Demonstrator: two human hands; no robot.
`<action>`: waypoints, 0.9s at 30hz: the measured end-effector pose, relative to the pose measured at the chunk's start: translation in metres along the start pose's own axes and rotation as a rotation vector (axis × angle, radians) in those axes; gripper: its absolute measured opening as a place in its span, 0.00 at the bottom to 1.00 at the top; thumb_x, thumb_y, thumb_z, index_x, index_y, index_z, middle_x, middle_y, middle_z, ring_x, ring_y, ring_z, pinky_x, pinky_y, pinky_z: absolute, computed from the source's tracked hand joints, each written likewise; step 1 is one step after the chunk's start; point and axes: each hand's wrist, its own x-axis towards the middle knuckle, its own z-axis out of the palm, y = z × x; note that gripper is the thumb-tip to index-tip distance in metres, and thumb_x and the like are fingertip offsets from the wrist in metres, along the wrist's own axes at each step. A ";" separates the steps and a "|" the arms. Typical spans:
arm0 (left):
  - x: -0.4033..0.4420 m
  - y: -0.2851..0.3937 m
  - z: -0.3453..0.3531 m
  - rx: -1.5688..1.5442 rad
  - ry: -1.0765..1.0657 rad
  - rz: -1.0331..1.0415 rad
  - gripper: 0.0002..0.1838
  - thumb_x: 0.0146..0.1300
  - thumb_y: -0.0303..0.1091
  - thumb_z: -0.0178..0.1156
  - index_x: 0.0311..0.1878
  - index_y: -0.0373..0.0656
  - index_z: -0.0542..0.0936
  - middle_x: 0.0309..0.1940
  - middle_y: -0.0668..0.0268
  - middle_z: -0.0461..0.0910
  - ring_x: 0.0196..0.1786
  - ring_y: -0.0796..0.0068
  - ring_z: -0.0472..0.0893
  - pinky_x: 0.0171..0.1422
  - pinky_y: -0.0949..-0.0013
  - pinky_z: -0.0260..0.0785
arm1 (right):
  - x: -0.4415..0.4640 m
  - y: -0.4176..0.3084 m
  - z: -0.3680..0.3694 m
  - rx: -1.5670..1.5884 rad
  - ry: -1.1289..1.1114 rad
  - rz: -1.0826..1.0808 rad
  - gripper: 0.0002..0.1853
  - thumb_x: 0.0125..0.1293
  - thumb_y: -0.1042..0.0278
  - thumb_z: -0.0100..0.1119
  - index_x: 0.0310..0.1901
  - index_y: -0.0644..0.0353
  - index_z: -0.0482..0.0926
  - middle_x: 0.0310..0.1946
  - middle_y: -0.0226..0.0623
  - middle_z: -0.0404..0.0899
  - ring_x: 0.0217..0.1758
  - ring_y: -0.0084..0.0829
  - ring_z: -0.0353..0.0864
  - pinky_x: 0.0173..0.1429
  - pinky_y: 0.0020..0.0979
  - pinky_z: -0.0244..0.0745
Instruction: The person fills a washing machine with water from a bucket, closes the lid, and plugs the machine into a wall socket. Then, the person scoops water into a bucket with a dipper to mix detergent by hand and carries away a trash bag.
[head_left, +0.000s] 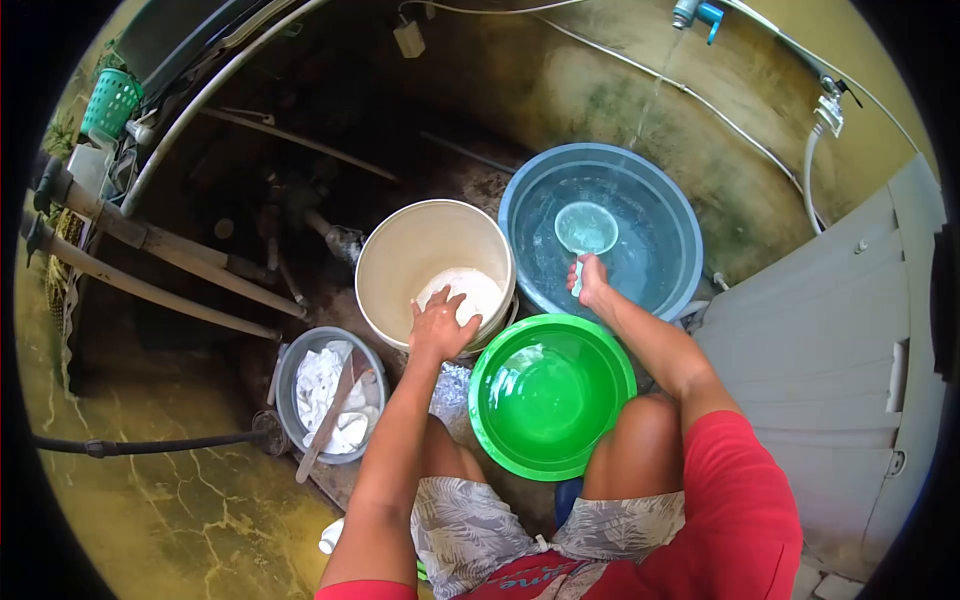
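Plainly observed at the far left, a green perforated basket (113, 103) sits near the wall. Nearer, a small grey bucket (332, 331) holds white cloths (318, 385), with a flat, worn stick (325, 430) lying slantwise across them, its near end projecting over the rim.

To the right of this and farther off, a large cream bucket (400, 250) leans its open mouth toward the person. The left hand (440, 322) reaches in over its near rim, palm down, fingers spread apart and clamped on nothing. White matter (475, 290) lies in the bucket beneath and beyond the fingers; whether the fingertips touch it cannot be determined. Crumpled silvery material (451, 388) is noted between the left forearm and the green basin (485, 430).

The green basin contains clear liquid and stands between the person's knees and the two larger vessels. Beyond it, slightly right, a wide blue basin (680, 230) contains water. The right hand (592, 275) is over its near side, fingers closed together around the handle of a pale dipper (587, 228), whose round bowl is within the basin's outline. A thin stream falls from a tap (688, 12) on the far wall. A large grey panel (820, 330) occupies the right side.
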 end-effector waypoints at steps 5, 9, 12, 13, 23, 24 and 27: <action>-0.002 0.001 0.000 0.023 0.028 -0.002 0.37 0.61 0.62 0.55 0.69 0.50 0.72 0.76 0.52 0.57 0.78 0.53 0.57 0.79 0.34 0.39 | -0.098 -0.007 0.069 -0.008 -0.164 -0.146 0.08 0.67 0.63 0.46 0.42 0.56 0.68 0.24 0.33 0.70 0.17 0.26 0.67 0.16 0.32 0.61; -0.001 -0.003 0.007 0.025 0.098 0.007 0.36 0.60 0.62 0.58 0.67 0.52 0.74 0.74 0.52 0.61 0.77 0.54 0.60 0.79 0.35 0.41 | -0.131 0.001 0.096 -0.218 -0.326 -0.373 0.05 0.67 0.67 0.48 0.38 0.57 0.72 0.22 0.30 0.70 0.14 0.23 0.66 0.13 0.31 0.59; -0.001 -0.002 0.006 0.016 0.124 0.016 0.35 0.59 0.61 0.58 0.66 0.51 0.76 0.72 0.51 0.65 0.75 0.53 0.62 0.79 0.35 0.41 | -0.135 0.007 0.105 -0.523 -0.342 -0.566 0.11 0.64 0.67 0.52 0.43 0.62 0.79 0.24 0.34 0.78 0.17 0.27 0.73 0.20 0.34 0.71; -0.002 -0.002 0.006 0.007 0.120 0.016 0.35 0.59 0.61 0.58 0.65 0.50 0.76 0.71 0.51 0.67 0.74 0.53 0.64 0.79 0.34 0.42 | -0.129 0.013 0.105 -0.572 -0.336 -0.747 0.14 0.63 0.66 0.53 0.46 0.63 0.79 0.27 0.38 0.80 0.20 0.29 0.76 0.25 0.35 0.74; -0.002 -0.001 0.001 -0.049 0.069 -0.003 0.32 0.59 0.60 0.58 0.59 0.47 0.81 0.66 0.54 0.74 0.69 0.54 0.72 0.78 0.33 0.44 | -0.156 -0.011 0.091 -1.156 -0.378 -1.319 0.25 0.57 0.64 0.60 0.59 0.51 0.80 0.42 0.42 0.83 0.39 0.48 0.83 0.45 0.43 0.79; -0.001 -0.001 0.002 -0.051 0.063 -0.003 0.32 0.59 0.60 0.58 0.60 0.48 0.81 0.67 0.54 0.73 0.69 0.54 0.71 0.78 0.33 0.44 | -0.151 -0.016 0.089 -1.160 -0.351 -1.340 0.25 0.57 0.64 0.60 0.59 0.51 0.80 0.42 0.42 0.82 0.39 0.48 0.83 0.44 0.44 0.79; -0.001 -0.001 0.004 -0.034 0.057 -0.007 0.33 0.60 0.61 0.58 0.61 0.47 0.80 0.68 0.54 0.71 0.71 0.55 0.69 0.78 0.34 0.44 | -0.108 -0.039 0.074 -1.186 -0.134 -1.385 0.27 0.59 0.66 0.59 0.63 0.48 0.75 0.43 0.41 0.79 0.43 0.48 0.82 0.47 0.48 0.78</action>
